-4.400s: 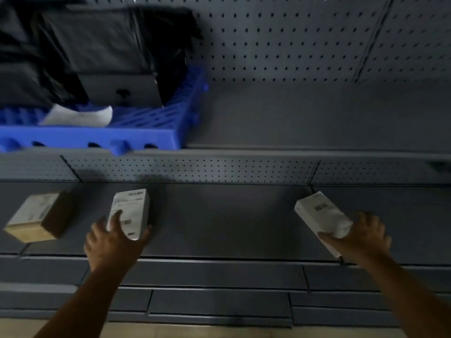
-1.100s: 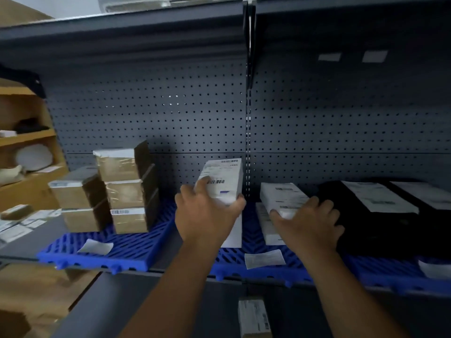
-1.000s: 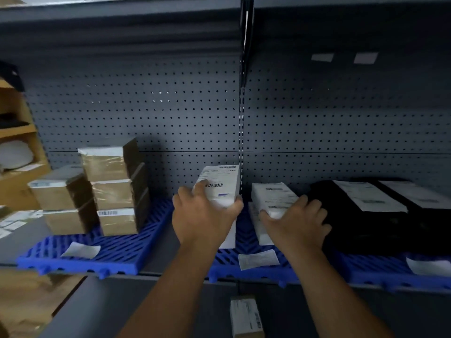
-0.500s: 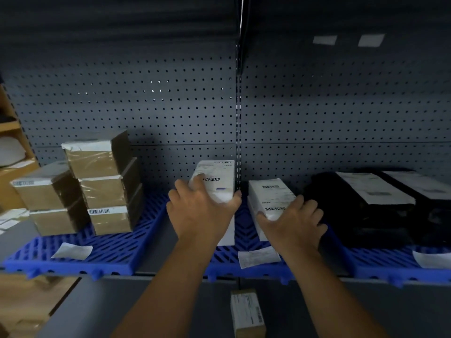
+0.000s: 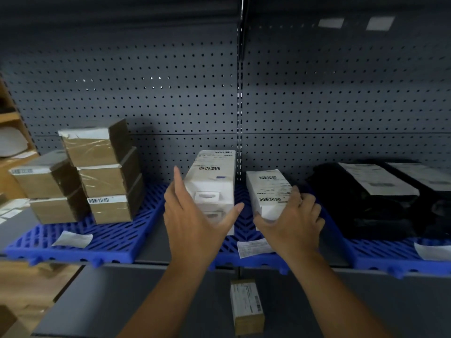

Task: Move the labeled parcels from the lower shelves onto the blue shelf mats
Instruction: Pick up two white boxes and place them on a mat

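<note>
The left hand (image 5: 195, 223) is held spread open just in front of an upright white parcel (image 5: 212, 181) on the blue mat (image 5: 244, 230). Beside it, a second white parcel (image 5: 268, 191) is gripped by the curled fingers of the right hand (image 5: 292, 223).

A single wide-angle view, worn on the person's head, faces forward and slightly down, square onto the grey pegboard back wall (image 5: 146, 93) of the shelving. It sits close. Both forearms rise from the bottom edge, and at mid-frame the left hand (image 5: 195, 225) is spread while the right hand (image 5: 292, 223) curls over a white parcel (image 5: 268, 191). The blue shelf mats (image 5: 109, 242) cross the picture below the middle. The metal upright (image 5: 240, 106) stands just right of centre. The lower shelf (image 5: 122, 301) is seen from above along the bottom, and wooden shelving (image 5: 12, 117) shows at the left edge.
</note>
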Demonstrator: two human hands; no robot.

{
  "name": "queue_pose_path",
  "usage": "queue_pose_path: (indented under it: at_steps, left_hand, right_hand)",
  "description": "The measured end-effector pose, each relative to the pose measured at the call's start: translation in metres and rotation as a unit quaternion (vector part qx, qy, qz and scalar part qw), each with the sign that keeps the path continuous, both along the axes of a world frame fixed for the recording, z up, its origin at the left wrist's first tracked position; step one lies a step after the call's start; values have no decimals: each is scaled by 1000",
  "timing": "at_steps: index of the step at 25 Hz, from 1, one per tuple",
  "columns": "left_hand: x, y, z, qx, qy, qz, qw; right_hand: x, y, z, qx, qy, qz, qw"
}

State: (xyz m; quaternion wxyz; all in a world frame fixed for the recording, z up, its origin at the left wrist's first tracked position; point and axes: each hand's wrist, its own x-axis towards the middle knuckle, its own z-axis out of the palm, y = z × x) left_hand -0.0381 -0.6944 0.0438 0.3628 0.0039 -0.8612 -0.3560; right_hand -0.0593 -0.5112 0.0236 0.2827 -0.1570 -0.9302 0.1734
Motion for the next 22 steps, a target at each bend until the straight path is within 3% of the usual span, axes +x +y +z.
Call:
queue_pose_path:
  at_steps: [6,15,22]
  left_hand:
    - [11,-6,-32,39,-74,-17,996]
    - [5,1,-31,40,-56,-6,998]
    - [-10,7,-36,93,-48,-15,994]
  right_hand:
    - [-2,-7,2,-12,-10,-13,1000]
    - [-4,-13,1,-43,-12,-6,999]
    - [-8,-6,3,-74,-4,21,997]
